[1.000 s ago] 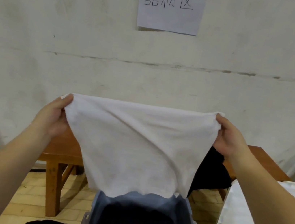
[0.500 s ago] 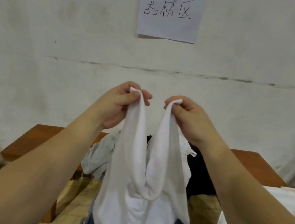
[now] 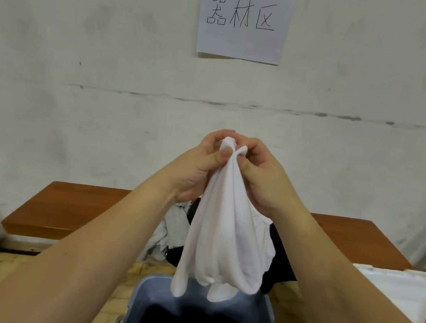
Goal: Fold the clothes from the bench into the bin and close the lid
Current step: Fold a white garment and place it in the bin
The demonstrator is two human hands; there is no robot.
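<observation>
The white garment (image 3: 223, 234) hung at the centre of the frame, its top corners pinched together between the left hand (image 3: 199, 170) and the right hand (image 3: 261, 179), both curled tight on the cloth. Its lower edge dangled just above the blue bin (image 3: 149, 297) at lower centre. Behind it, more clothes (image 3: 170, 226) lay on the wooden bench (image 3: 76, 208); a white lid (image 3: 401, 292) sat at right. Judging by this, one fold was being made; the next move likely calls for halving it again, then lowering it in.
</observation>
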